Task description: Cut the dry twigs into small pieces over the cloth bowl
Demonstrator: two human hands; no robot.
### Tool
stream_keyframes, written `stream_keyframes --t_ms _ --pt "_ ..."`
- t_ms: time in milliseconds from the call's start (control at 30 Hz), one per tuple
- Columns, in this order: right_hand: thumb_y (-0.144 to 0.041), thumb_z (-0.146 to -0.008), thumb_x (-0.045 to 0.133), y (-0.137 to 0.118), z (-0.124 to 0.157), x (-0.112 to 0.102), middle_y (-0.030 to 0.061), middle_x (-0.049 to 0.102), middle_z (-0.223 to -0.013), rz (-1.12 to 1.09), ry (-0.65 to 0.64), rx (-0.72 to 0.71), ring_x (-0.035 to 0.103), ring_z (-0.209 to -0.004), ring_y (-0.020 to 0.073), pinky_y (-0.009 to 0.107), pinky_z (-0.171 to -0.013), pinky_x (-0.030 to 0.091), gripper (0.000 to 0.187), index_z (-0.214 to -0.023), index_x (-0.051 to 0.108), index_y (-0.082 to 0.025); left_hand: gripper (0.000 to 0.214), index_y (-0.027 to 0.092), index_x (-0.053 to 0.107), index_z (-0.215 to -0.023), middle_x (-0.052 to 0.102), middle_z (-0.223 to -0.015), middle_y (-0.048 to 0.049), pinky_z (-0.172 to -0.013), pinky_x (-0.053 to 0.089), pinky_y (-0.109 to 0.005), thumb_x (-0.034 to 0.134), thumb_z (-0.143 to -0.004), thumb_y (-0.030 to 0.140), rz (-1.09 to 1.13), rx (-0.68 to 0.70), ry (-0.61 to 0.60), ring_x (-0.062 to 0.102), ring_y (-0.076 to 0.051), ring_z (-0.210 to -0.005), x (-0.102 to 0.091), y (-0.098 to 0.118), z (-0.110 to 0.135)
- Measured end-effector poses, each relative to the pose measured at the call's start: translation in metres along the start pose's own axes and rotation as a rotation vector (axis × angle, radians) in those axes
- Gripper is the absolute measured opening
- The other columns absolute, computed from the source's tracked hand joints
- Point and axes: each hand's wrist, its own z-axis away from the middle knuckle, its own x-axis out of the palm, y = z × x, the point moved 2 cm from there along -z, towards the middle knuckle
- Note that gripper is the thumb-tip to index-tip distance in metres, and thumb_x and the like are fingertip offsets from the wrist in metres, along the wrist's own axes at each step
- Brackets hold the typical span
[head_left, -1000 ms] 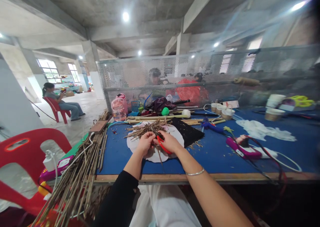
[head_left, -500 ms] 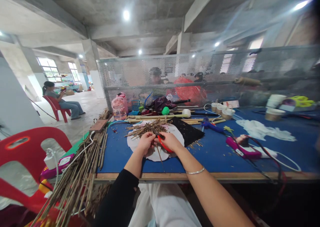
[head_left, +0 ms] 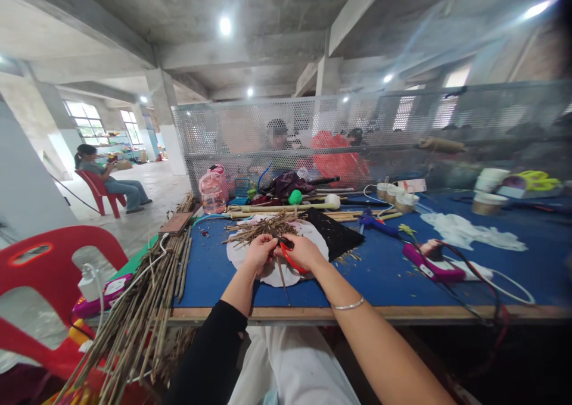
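Note:
My left hand [head_left: 258, 253] is closed round a thin dry twig [head_left: 281, 276] whose lower end hangs toward me. Right beside it, my right hand [head_left: 304, 252] grips red-handled scissors [head_left: 290, 258] with the blades at the twig. Both hands hover over a white round sheet [head_left: 313, 233] on the blue table [head_left: 384, 277]. A small heap of cut twigs [head_left: 261, 227] lies on the sheet just beyond my fingers. A black cloth [head_left: 334, 233] lies at the sheet's right.
A long bundle of sticks [head_left: 143, 310] slopes off the table's left edge beside a red chair [head_left: 40, 286]. A purple glue gun [head_left: 431, 263] with cables lies right. Cups [head_left: 404, 202], a pink bottle [head_left: 213, 192] and a mesh screen [head_left: 357, 131] stand behind; people sit beyond.
Both hands stayed together over the white sheet with only small shifts. The twig's hanging end has swung slightly left.

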Motion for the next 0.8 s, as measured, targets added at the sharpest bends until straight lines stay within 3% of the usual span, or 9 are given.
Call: stream_keyframes --t_ms 167,333,533,800 --pt "-0.056 -0.074 0.054 0.003 -0.0038 0.0024 0.0044 0.069 -0.086 -0.086 -0.006 -0.06 0.061 -0.077 0.0181 0.024 -0.062 0.039 0.039 -0.093 0.065 -0.023 0.04 0.018 0.042 -0.072 0.049 -0.047 0.0054 -0.034 0.025 -0.013 0.071 -0.06 0.044 -0.02 0.008 0.025 0.044 -0.005 -0.037 -0.0006 0.0002 0.0005" --pt "-0.059 -0.07 0.058 0.0025 -0.0022 -0.0008 0.0051 0.069 -0.094 0.062 0.011 0.018 0.062 -0.083 0.0219 0.026 -0.063 0.039 0.047 -0.106 0.06 -0.029 0.04 0.018 0.043 -0.073 0.048 -0.047 0.007 -0.034 0.027 -0.014 0.071 -0.06 0.044 -0.023 0.027 0.048 0.043 -0.004 -0.035 -0.0006 0.0014 0.0015" --pt "-0.062 -0.071 0.054 0.0001 0.0002 -0.0013 0.0038 0.068 -0.095 0.1 -0.009 0.011 0.061 -0.086 0.0224 0.026 -0.062 0.037 0.046 -0.104 0.06 -0.03 0.039 0.017 0.044 -0.072 0.049 -0.046 0.0066 -0.035 0.03 -0.014 0.073 -0.06 0.042 -0.053 0.019 0.08 0.044 -0.005 -0.035 -0.0003 0.0024 0.0024" --pt "-0.058 -0.074 0.054 0.0029 -0.005 0.0033 0.0056 0.069 -0.091 -0.017 0.023 -0.019 0.062 -0.082 0.0196 0.024 -0.064 0.039 0.042 -0.099 0.065 -0.025 0.033 0.016 0.049 -0.073 0.049 -0.048 0.0057 -0.036 0.031 -0.014 0.068 -0.066 0.042 -0.027 -0.001 0.126 0.043 -0.004 -0.037 -0.0004 0.0039 0.0025"
